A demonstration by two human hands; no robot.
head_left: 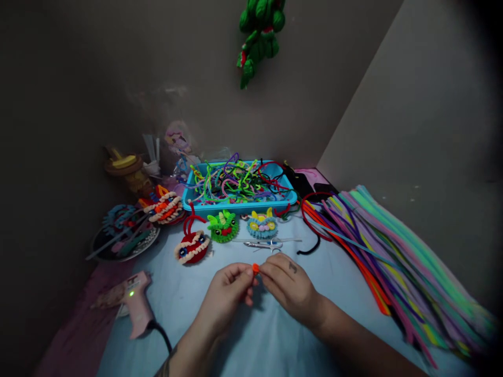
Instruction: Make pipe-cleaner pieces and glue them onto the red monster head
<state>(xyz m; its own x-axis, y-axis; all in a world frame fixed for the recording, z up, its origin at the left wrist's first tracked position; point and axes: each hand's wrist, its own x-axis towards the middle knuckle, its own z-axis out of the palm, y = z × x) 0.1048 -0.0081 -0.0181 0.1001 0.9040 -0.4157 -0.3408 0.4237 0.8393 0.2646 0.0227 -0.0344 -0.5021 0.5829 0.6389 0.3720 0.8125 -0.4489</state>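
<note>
A small orange piece of coiled pipe cleaner (255,269) is pinched between the fingertips of my left hand (233,285) and my right hand (290,285). Both hands are closed on it, just above the blue cloth. Beyond them lie a pair of scissors (267,245) and several fuzzy animal-face figures: a red one (192,248), a green one (223,226) and a blue one (262,225) with yellow ears. The piece's underside is hidden by my fingers.
A blue tray (239,207) of tangled pipe cleaner scraps stands at the back. Bundled long pipe cleaners (377,251) spread along the right. At left are a pink glue gun (138,309) with a green light, a round dish (126,251) and an orange figure (165,207).
</note>
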